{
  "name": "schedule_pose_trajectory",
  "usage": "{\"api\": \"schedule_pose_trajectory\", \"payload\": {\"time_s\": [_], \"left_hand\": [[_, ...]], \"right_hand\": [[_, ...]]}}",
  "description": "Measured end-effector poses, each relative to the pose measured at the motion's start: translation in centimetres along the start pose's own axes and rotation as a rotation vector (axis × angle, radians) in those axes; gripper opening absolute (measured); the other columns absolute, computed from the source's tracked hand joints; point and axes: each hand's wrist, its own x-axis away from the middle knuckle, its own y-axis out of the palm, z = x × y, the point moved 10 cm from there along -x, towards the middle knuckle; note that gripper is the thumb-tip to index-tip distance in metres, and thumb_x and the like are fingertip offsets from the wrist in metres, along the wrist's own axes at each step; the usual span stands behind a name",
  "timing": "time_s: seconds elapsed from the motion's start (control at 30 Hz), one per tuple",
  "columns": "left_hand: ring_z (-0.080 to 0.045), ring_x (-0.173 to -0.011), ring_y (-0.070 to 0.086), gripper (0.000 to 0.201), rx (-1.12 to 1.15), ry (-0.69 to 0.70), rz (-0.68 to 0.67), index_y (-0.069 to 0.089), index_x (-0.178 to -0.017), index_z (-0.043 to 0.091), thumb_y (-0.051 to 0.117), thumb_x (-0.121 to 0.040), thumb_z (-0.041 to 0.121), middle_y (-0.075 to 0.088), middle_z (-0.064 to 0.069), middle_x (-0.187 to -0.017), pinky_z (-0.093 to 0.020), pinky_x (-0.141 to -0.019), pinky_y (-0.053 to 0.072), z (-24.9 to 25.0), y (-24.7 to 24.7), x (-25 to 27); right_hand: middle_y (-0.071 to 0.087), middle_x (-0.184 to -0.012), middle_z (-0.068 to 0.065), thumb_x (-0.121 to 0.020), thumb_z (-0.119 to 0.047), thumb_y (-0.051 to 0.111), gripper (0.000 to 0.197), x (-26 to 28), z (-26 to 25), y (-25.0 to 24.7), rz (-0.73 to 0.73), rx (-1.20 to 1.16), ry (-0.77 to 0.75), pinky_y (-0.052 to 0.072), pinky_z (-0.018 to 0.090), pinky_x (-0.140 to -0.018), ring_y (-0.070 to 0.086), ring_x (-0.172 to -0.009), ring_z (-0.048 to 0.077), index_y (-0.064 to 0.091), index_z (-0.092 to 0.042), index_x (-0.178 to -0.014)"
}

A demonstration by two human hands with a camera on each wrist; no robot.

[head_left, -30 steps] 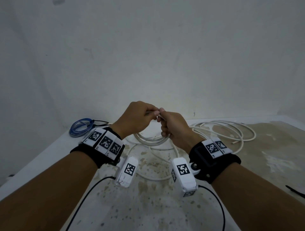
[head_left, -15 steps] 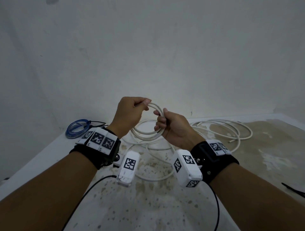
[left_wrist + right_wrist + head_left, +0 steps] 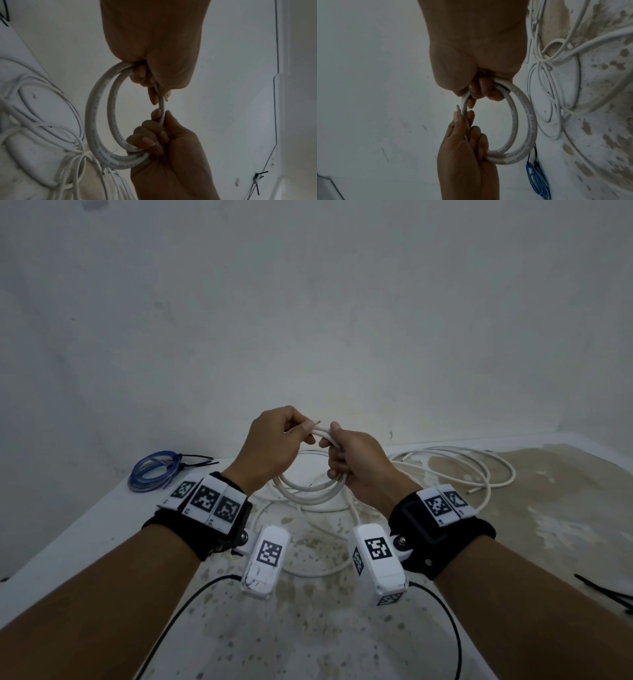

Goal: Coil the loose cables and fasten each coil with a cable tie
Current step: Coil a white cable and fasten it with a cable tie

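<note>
A white cable coil (image 3: 308, 491) of a few loops hangs above the table between my hands. My left hand (image 3: 294, 433) pinches the strand near the cut cable end (image 3: 317, 423). My right hand (image 3: 334, 448) grips the loops beside it, fingers curled round them. The left wrist view has the coil (image 3: 97, 115) at centre, my left hand (image 3: 150, 86) at its top and my right hand (image 3: 154, 135) below. In the right wrist view my right hand (image 3: 479, 92) clasps the coil (image 3: 529, 121) while my left hand (image 3: 465, 121) pinches the end.
More loose white cable (image 3: 462, 470) trails from the coil across the stained table (image 3: 308, 628) to the back right. A blue coil (image 3: 154, 470) bound with a black tie lies at the back left. Spare black cable ties (image 3: 609, 590) lie at the right edge. A wall stands close behind.
Both hands have shifted their hold along the top of the coil and drawn close again. The cut cable end now sticks out between them.
</note>
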Motion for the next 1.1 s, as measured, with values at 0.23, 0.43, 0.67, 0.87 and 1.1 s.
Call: {"api": "schedule_pose_trajectory", "payload": {"time_s": [0.23, 0.43, 0.67, 0.87, 1.1], "left_hand": [[-0.004, -0.08, 0.069, 0.02, -0.177, 0.093, -0.146, 0.077, -0.089, 0.016, 0.059, -0.095, 0.022, 0.074, 0.008, -0.077, -0.028, -0.082, 0.053, 2.1, 1.7, 0.1], [0.003, -0.056, 0.056, 0.026, -0.027, -0.033, -0.214, 0.074, -0.102, 0.012, 0.048, -0.1, 0.015, 0.074, 0.003, -0.082, -0.016, -0.059, 0.041, 1.1, 2.6, 0.4], [-0.011, -0.053, 0.062, 0.016, 0.044, -0.065, -0.056, 0.072, -0.088, 0.011, 0.061, -0.094, 0.019, 0.069, 0.004, -0.065, -0.026, -0.054, 0.048, 0.7, 1.1, 0.7], [0.005, -0.056, 0.061, 0.017, -0.116, 0.054, -0.049, 0.079, -0.094, 0.022, 0.069, -0.088, 0.034, 0.076, 0.011, -0.085, -0.012, -0.063, 0.045, 1.9, 1.0, 0.8], [0.018, -0.067, 0.059, 0.02, -0.183, 0.104, -0.091, 0.078, -0.101, 0.019, 0.069, -0.089, 0.033, 0.075, 0.009, -0.091, 0.0, -0.064, 0.041, 1.7, 1.7, 1.1]], "right_hand": [[0.032, -0.046, -0.004, -0.098, -0.042, 0.055, 0.041, 0.4, 0.5, -0.7, 0.008, 0.082, 0.024, 0.035, 0.028, -0.048, 0.03, -0.038, 0.011, 0.058, -0.007, -0.077], [0.031, -0.047, -0.004, -0.096, -0.031, 0.06, 0.033, 0.5, 0.7, -1.8, 0.072, 0.046, 0.052, 0.03, 0.026, -0.043, 0.03, -0.039, 0.011, 0.056, -0.008, -0.072], [0.03, -0.045, -0.005, -0.095, -0.03, 0.061, 0.032, 0.4, 0.7, -1.5, 0.1, 0.013, 0.052, 0.031, 0.025, -0.043, 0.03, -0.04, 0.012, 0.057, -0.009, -0.072], [0.029, -0.043, -0.006, -0.096, -0.026, 0.059, 0.029, 0.6, 0.8, -1.2, 0.081, 0.007, 0.041, 0.03, 0.025, -0.043, 0.029, -0.038, 0.011, 0.057, -0.006, -0.076], [0.027, -0.045, -0.005, -0.096, -0.024, 0.058, 0.026, 0.7, 1.8, -1.0, 0.073, -0.061, 0.076, 0.029, 0.025, -0.043, 0.026, -0.037, 0.009, 0.057, -0.004, -0.079]]}}
